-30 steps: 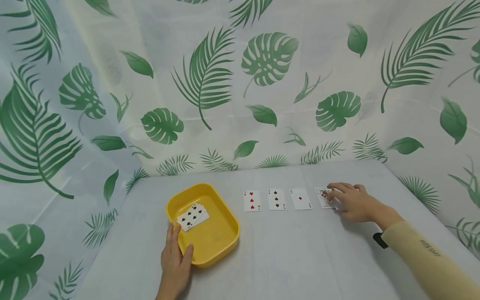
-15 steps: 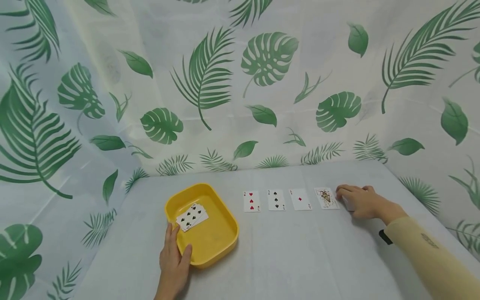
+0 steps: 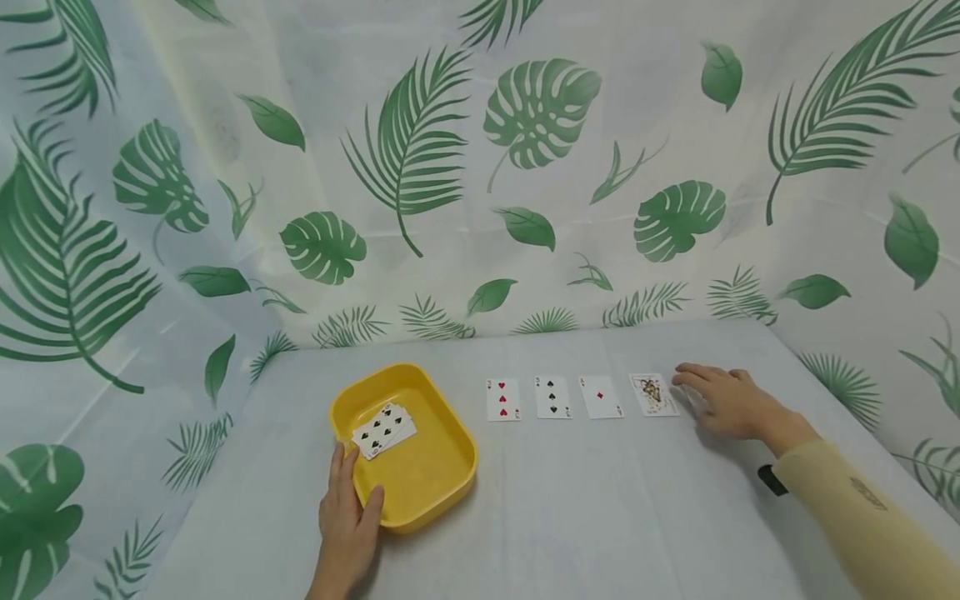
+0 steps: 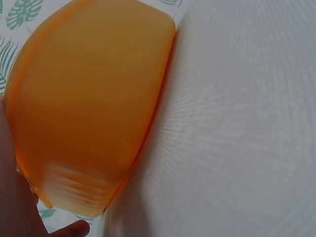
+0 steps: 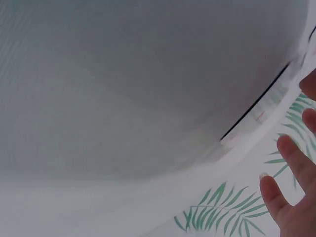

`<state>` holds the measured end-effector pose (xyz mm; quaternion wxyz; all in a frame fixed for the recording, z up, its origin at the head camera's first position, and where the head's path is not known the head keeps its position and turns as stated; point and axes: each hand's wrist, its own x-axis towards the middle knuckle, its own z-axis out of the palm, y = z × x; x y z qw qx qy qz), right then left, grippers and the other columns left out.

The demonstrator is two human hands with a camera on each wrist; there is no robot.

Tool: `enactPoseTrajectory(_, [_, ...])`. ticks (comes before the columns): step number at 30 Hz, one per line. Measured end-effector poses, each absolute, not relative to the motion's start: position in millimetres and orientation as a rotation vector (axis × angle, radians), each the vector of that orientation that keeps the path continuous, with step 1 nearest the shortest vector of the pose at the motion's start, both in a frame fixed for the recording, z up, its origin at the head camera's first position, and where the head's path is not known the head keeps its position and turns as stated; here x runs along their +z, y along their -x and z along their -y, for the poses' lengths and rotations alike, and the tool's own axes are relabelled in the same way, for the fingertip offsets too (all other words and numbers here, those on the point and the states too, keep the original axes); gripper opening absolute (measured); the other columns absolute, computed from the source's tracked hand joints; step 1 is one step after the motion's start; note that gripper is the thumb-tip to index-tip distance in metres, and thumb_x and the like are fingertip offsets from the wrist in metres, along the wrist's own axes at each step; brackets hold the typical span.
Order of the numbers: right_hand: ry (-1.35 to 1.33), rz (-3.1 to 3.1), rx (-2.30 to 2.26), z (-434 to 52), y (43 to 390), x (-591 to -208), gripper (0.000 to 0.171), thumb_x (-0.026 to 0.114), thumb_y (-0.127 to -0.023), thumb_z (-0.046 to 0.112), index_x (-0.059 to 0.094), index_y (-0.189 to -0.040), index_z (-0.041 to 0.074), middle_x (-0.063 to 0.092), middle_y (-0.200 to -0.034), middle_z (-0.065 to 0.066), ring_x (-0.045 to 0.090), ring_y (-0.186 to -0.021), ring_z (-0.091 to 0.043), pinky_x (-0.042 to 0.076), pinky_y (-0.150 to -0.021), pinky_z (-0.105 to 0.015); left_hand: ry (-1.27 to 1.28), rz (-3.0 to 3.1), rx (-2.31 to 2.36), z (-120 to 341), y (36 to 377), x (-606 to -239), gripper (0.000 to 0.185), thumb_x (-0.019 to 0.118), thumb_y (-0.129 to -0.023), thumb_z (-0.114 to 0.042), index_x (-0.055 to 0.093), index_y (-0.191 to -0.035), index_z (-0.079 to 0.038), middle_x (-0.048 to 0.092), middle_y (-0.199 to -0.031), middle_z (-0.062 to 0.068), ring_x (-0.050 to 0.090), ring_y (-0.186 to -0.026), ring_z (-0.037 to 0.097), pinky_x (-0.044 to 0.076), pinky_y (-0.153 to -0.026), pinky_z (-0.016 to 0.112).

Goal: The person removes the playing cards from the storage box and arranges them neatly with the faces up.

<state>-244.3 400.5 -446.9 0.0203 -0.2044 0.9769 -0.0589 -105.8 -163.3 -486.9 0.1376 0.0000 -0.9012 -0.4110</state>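
you are resting your left hand [image 3: 347, 527] against the near left corner of the yellow tray [image 3: 438, 487], with the thumb hooking over the rim and the other fingers lying straight and together along the tray's left wall. in the left wrist view the tray's outer wall [image 4: 89, 103] is filling most of the frame, and only the edge of your palm and a thumb tip are showing beside it. a small fanned stack of cards [image 3: 384, 430] is lying inside the tray, toward its far left, with a spade card facing up on top.

to the right of the tray, four cards are lying face up in a row on the grey table [image 3: 585, 517]: the three of hearts [image 3: 502, 400] nearest the tray, then the three of spades [image 3: 552, 397], then the ace of diamonds [image 3: 600, 397], then a picture card [image 3: 653, 394] farthest from the tray. they are sitting apart from one another.

your right hand [image 3: 727, 403] is lying palm down on the table just past the picture card, on the side away from the tray, close to its edge. whether it is touching that card, you cannot tell. its fingers are stretching out fairly straight and slightly spread, holding nothing; the right wrist view is showing the fingertips [image 5: 291, 153] fanned apart. the leaf-printed curtain [image 3: 525, 167] is hanging behind the tray and the row.
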Motion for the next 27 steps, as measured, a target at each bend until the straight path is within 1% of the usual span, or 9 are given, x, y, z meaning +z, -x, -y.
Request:
enactPoseTrajectory(2, [0.657, -3.071, -0.17, -395, 244, -444, 0.048, 0.066, -0.086, 0.009, 0.059, -0.133, 0.006, 0.045, -0.148, -0.024, 0.04, -0.134, -0.049, 0.026, -0.1, -0.074, -0.003, 2.605, -1.192, 164, 106, -487, 0.062, 0.052, -0.103, -0.017, 0.023, -0.156, -0.005, 0.006, -0.167, 0.015, 0.023, -0.143, 0.049, 0.019, -0.105, 0.069])
enactPoseTrajectory(5, [0.713, -3.127, -0.157, -384, 246, -437, 0.046, 0.068, -0.088, 0.013, 0.06, -0.133, 0.006, 0.045, -0.148, -0.022, 0.042, -0.133, -0.047, 0.028, -0.1, -0.071, -0.018, 2.618, -1.204, 165, 107, -485, 0.062, 0.051, -0.103, -0.018, 0.022, -0.156, -0.006, 0.004, -0.168, 0.014, 0.021, -0.144, 0.048, 0.018, -0.107, 0.069])
enactPoseTrajectory(9, [0.811, -3.192, -0.164, -367, 249, -427, 0.045, 0.071, -0.089, 0.017, 0.061, -0.132, 0.007, 0.047, -0.147, -0.021, 0.046, -0.13, -0.044, 0.031, -0.098, -0.068, -0.042, 2.636, -1.225, 164, 107, -484, 0.062, 0.051, -0.104, -0.019, 0.022, -0.157, -0.007, 0.003, -0.168, 0.014, 0.018, -0.146, 0.047, 0.016, -0.108, 0.069])
enactPoseTrajectory(12, [0.877, -3.235, -0.175, -354, 252, -420, 0.045, 0.072, -0.089, 0.018, 0.062, -0.132, 0.008, 0.049, -0.146, -0.02, 0.048, -0.128, -0.043, 0.033, -0.097, -0.066, -0.029, 2.63, -1.227, 162, 107, -484, 0.062, 0.051, -0.103, -0.019, 0.022, -0.156, -0.007, 0.004, -0.168, 0.015, 0.02, -0.145, 0.048, 0.016, -0.108, 0.07])
enactPoseTrajectory(17, [0.908, -3.282, -0.244, -328, 258, -410, 0.045, 0.07, -0.09, 0.019, 0.06, -0.133, 0.008, 0.048, -0.146, -0.02, 0.047, -0.13, -0.042, 0.033, -0.1, -0.065, 0.02, 2.602, -1.219, 161, 107, -485, 0.061, 0.052, -0.103, -0.018, 0.024, -0.155, -0.005, 0.008, -0.167, 0.018, 0.023, -0.143, 0.05, 0.019, -0.105, 0.07])
enactPoseTrajectory(22, [0.956, -3.295, -0.325, -293, 266, -403, 0.046, 0.069, -0.091, 0.022, 0.058, -0.134, 0.009, 0.048, -0.147, -0.019, 0.047, -0.132, -0.041, 0.033, -0.101, -0.065, -0.001, 2.604, -1.23, 161, 106, -484, 0.061, 0.052, -0.103, -0.019, 0.024, -0.156, -0.006, 0.007, -0.167, 0.016, 0.022, -0.144, 0.049, 0.017, -0.106, 0.07])
enactPoseTrajectory(27, [1.104, -3.271, -0.384, -250, 273, -396, 0.051, 0.069, -0.091, 0.025, 0.056, -0.138, 0.009, 0.049, -0.147, -0.017, 0.048, -0.131, -0.039, 0.035, -0.1, -0.064, -0.029, 2.62, -1.224, 162, 106, -484, 0.061, 0.052, -0.103, -0.018, 0.023, -0.156, -0.006, 0.006, -0.167, 0.015, 0.022, -0.143, 0.048, 0.017, -0.107, 0.068])
